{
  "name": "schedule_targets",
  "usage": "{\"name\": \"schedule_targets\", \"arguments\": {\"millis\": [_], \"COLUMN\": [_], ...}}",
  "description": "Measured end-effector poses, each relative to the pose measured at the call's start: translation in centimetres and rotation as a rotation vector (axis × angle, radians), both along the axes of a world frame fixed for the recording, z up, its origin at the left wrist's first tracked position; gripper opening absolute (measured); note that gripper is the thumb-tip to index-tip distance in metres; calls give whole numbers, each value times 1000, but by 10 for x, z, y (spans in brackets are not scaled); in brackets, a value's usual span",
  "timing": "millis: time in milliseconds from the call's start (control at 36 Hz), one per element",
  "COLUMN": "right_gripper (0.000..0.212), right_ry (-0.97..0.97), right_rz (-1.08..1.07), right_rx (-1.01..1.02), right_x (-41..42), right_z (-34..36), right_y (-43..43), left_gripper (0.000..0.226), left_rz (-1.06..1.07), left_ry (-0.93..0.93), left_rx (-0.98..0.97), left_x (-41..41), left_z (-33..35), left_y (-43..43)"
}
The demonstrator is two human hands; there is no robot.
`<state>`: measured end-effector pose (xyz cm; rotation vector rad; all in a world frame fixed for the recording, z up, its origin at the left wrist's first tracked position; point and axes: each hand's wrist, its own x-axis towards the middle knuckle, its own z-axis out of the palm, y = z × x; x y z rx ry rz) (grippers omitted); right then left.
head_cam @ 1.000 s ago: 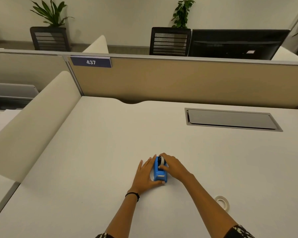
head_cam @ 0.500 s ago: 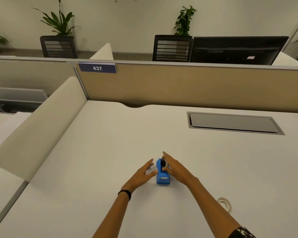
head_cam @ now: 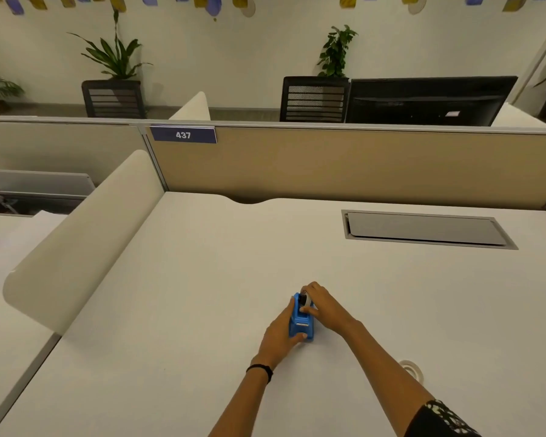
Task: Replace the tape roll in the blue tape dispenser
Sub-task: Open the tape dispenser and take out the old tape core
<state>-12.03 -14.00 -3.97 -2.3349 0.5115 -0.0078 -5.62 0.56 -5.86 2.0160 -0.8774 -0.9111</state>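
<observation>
1. Blue tape dispenser [head_cam: 301,324] standing on the white desk [head_cam: 202,279], toward the near edge and about midway between the left and right edges.
2. Tape roll [head_cam: 305,299] at the far, upper end of the dispenser, dark hub showing; seated or partly lifted, cannot tell.
3. Right hand [head_cam: 323,307] curled over that roll, fingertips gripping its rim.
4. Left hand [head_cam: 279,337] pressed flat against the dispenser's left side, thumb against the near end, bracing it; black band [head_cam: 260,370] on that wrist.
5. Second tape roll [head_cam: 412,369] lying flat on the desk near the front edge, right of the right forearm and partly hidden by it, well apart from the dispenser.
6. Grey cable hatch [head_cam: 423,229] set into the desk near the back right corner.
7. Tan divider [head_cam: 328,165] along the back edge, carrying a blue tag "437" [head_cam: 183,135] at its left end.
</observation>
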Motion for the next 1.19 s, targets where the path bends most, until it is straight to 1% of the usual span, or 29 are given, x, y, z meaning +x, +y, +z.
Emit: {"name": "schedule_targets", "arguments": {"millis": [56, 167, 222, 333, 417, 444, 500, 528, 583, 778, 833, 889, 917, 944, 1028, 1083, 1194], "right_gripper": [21, 15, 18, 21, 22, 24, 37, 43, 47, 39, 28, 10, 7, 9, 32, 42, 52], "right_ry": [11, 6, 6, 26, 56, 66, 87, 94, 101, 110, 88, 74, 70, 67, 64, 64, 81], "right_rz": [-2, -16, -22, -25, -32, -45, -79, -89, -97, -49, -32, -46, -58, -61, -75, -58, 30], "right_rx": [-3, 27, 38, 38, 47, 64, 115, 128, 121, -5, -25, 14, 34, 43, 92, 95, -66], "right_x": [0, -3, -4, -3, -1, 0, 1, 1, 1, 0, 1, 2, 2, 2, 0, -3, -2], "right_z": [2, 3, 4, 5, 7, 8, 10, 11, 12, 8, 7, 6, 7, 7, 9, 10, 11], "right_y": [0, 1, 2, 2, 2, 3, 7, 9, 12, 13, 12, 11, 11, 11, 10, 8, 4], "left_gripper": [84, 82, 82, 81, 80, 78, 79, 83, 89, 90, 91, 91, 90, 90, 90, 90, 92], "left_rz": [66, 139, 135, 121, 114, 105, 62, 31, -15, -32, -18, -15, -12, -9, 1, 6, 25], "left_ry": [-26, -75, -120, -147, -121, -97, -86, -111, -183, -200, -206, -206, -200, -194, -188, -196, -200], "left_rx": [-31, -89, -100, -98, -71, -56, 3, 40, 98, 164, 178, 185, 183, 181, 179, 177, 187], "left_x": [-7, -15, -16, -15, -13, -13, -13, -13, -12, -14, -14, -14, -14, -15, -16, -17, -17], "left_z": [-3, -8, -9, -10, -11, -10, -7, -6, -2, -1, -1, -1, -1, -1, 0, 0, 0], "left_y": [-3, -4, -3, -4, -4, -5, -8, -10, -15, -21, -21, -20, -20, -19, -19, -18, -18]}}
